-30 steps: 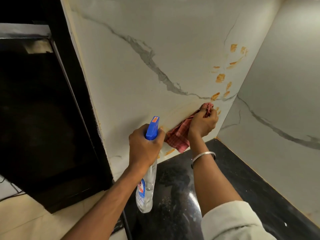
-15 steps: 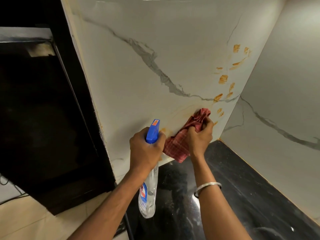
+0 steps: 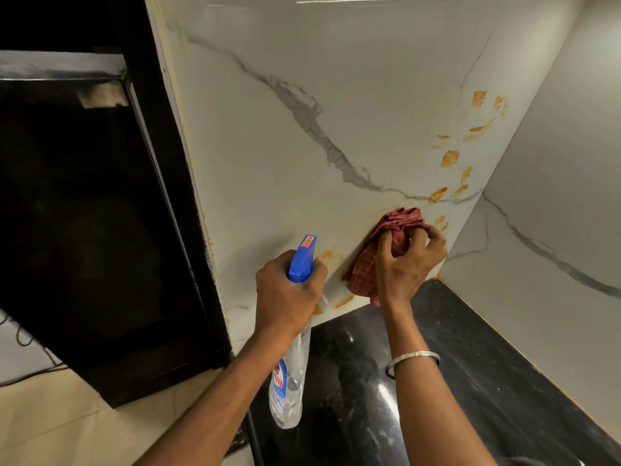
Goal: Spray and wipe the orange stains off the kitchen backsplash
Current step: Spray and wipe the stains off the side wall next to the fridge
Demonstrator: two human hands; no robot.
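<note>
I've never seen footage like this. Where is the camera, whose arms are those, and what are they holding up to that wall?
There is no machine here. These are a person's two bare arms, filmed by one wide-angle camera worn on the head, looking forward and down.

The left hand grips a clear plastic spray bottle with a blue trigger head, its nozzle toward the wall. The right hand, with a silver bangle on the forearm, holds a bunched red checked cloth against the white marble-look backsplash with grey veins.

Orange stains run up the wall near the corner, above the cloth, and a few sit low near the bottle.

Below is a glossy black countertop, and a black panel stands at the left.
</note>
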